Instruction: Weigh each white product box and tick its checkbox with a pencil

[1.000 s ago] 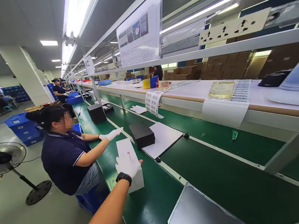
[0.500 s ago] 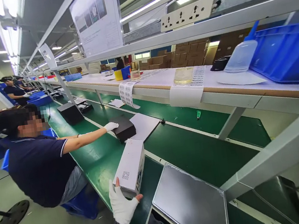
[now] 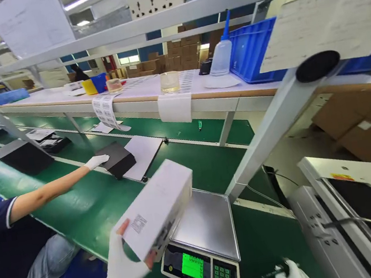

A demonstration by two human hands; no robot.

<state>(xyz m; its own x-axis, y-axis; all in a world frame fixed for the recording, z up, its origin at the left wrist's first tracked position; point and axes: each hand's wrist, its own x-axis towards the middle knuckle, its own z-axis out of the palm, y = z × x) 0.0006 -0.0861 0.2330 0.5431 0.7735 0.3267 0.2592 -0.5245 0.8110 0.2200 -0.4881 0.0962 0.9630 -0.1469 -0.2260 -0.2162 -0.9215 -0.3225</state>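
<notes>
My left hand (image 3: 124,267), in a white glove with bare fingertips, grips the near end of a long white box (image 3: 161,202). A printed code is on the box's top and dark print on its side. The box is tilted above the left part of a weighing scale (image 3: 215,227), which has a lit green display. At the bottom edge, my right hand (image 3: 292,276), also gloved, is closed on a dark slim object (image 3: 273,274), blurred and partly cut off. Its kind cannot be made out.
A co-worker's gloved hand (image 3: 97,162) rests on a black box (image 3: 117,157) at the left. A slanted metal post (image 3: 256,129) rises behind the scale. A grey machine (image 3: 322,225) stands at the right. The shelf (image 3: 144,94) carries tape rolls, labels, a bottle and a blue bin.
The view has swung right. My left hand has closed on the white box and raised it off the bench toward the scale. My right hand has come into view.
</notes>
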